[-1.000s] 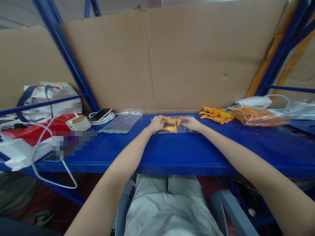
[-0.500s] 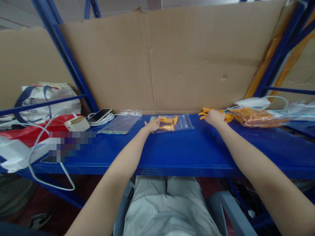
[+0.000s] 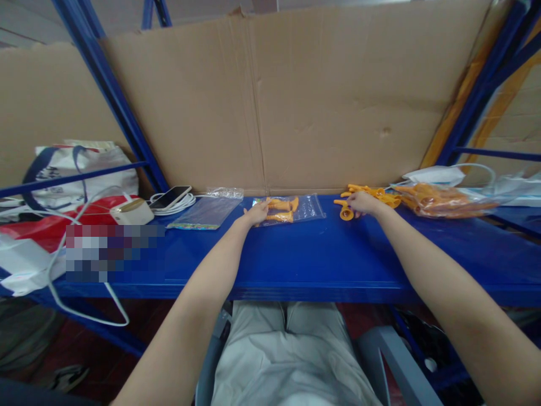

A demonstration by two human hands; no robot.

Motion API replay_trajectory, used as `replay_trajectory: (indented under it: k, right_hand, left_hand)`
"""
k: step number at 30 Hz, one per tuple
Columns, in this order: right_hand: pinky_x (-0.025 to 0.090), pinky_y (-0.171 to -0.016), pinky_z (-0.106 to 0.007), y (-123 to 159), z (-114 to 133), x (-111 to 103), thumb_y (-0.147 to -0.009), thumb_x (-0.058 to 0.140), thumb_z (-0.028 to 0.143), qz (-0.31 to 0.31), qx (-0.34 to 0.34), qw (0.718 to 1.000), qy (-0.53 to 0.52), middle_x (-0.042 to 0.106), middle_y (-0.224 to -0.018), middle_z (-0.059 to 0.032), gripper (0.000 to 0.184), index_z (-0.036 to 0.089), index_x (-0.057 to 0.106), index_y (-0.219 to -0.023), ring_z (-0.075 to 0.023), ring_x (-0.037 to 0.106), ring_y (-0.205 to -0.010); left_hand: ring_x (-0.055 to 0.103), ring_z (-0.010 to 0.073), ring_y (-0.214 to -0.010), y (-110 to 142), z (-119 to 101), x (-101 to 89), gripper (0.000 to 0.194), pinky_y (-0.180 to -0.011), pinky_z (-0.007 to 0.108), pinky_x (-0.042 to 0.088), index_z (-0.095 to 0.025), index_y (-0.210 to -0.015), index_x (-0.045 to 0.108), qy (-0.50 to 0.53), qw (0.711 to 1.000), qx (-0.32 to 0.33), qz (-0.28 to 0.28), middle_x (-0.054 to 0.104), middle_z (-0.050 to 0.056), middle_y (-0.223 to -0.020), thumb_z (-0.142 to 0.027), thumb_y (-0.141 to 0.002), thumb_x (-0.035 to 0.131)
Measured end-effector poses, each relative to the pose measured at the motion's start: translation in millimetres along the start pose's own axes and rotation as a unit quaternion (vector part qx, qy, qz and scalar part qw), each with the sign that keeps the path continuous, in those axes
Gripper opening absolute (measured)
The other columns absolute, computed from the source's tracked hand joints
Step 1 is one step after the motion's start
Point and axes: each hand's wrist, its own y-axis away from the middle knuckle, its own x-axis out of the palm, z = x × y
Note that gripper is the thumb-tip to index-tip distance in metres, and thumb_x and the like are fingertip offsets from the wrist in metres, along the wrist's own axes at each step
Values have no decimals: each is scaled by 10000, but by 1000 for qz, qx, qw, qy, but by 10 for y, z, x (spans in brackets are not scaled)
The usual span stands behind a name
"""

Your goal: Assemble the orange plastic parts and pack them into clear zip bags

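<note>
My left hand is closed on the left end of a clear plastic bag lying flat on the blue table. Inside this bag are two orange horn-shaped plastic pieces, side by side. My right hand pinches another orange horn-shaped piece, its round flared mouth turned towards me. Just behind and beside that hand lies a loose pile of orange pieces, partly hidden by the fingers and wrist.
A larger clear bag of orange pieces sits at the right. Flat clear bags lie left of my left hand, beside a phone on a coiled white cable. A cardboard wall stands behind the blue table.
My right hand has drawn one orange piece out of the pile, moving slightly left and towards me. My left hand and the bag have shifted a little to the left.
</note>
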Motion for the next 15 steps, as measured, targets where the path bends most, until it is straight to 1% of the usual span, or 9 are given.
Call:
replay_trajectory:
  k: [2,4,6,8,10,11,13,15]
  right_hand:
    - [561,-809,-368,61,93,-15,-775,542,104,-24,-35,999,14,766,-933,-105,363,170,751,-1063,-254,713,-872]
    - [516,-925,-337,115,155,-23,-730,555,42,-43,-84,994,52,739,-1122,-93,424,187,754,-1076,-251,674,-1053]
    - [474,-990,-338,157,191,-26,-705,574,20,-30,-117,988,94,713,-1200,-79,428,203,764,-1042,-255,629,-1152]
    - [461,-1001,-373,190,219,-31,-709,600,40,-25,-123,984,127,702,-1221,-76,388,217,765,-1012,-275,599,-1195]
    - [475,-963,-404,217,256,-40,-742,625,100,-37,-105,983,143,708,-1199,-78,324,225,754,-1012,-291,603,-1178]
    - [488,-928,-400,229,280,-46,-762,629,135,-43,-91,984,144,721,-1161,-80,301,224,745,-1025,-289,625,-1137]
    - [509,-847,-346,249,337,-54,-793,625,179,-49,-78,987,132,748,-1055,-72,287,217,724,-1059,-254,676,-1011]
    - [507,-770,-285,267,400,-54,-806,610,187,-52,-92,989,107,760,-973,-53,285,214,711,-1072,-212,697,-903]
  left_hand:
    - [330,378,-1436,6,-16,-9,489,-1109,723,127,-316,-1411,511,2,1000,3,0,438,88,-1530,-324,-932,417]
    - [334,375,-1435,17,-32,-18,486,-1115,717,123,-320,-1412,511,3,1000,-3,3,441,85,-1528,-322,-935,415]
    - [331,372,-1438,27,-45,-22,481,-1118,711,128,-326,-1411,512,3,1000,-11,5,437,79,-1532,-320,-939,414]
    - [338,373,-1434,28,-48,-17,479,-1113,716,139,-326,-1409,514,1,1000,-12,2,432,77,-1535,-315,-942,409]
    - [353,376,-1425,19,-37,-6,475,-1105,722,145,-327,-1402,521,-1,1000,-6,-1,439,74,-1530,-319,-941,407]
    - [360,376,-1421,12,-28,0,470,-1106,721,143,-331,-1396,526,-1,1000,-4,-3,448,73,-1525,-329,-940,412]
    - [367,372,-1417,-5,-6,11,461,-1116,708,133,-340,-1381,539,1,1000,0,-4,470,68,-1509,-363,-933,433]
    - [366,366,-1418,-18,11,19,459,-1129,689,118,-344,-1373,546,6,1000,4,-2,481,63,-1503,-389,-927,448]
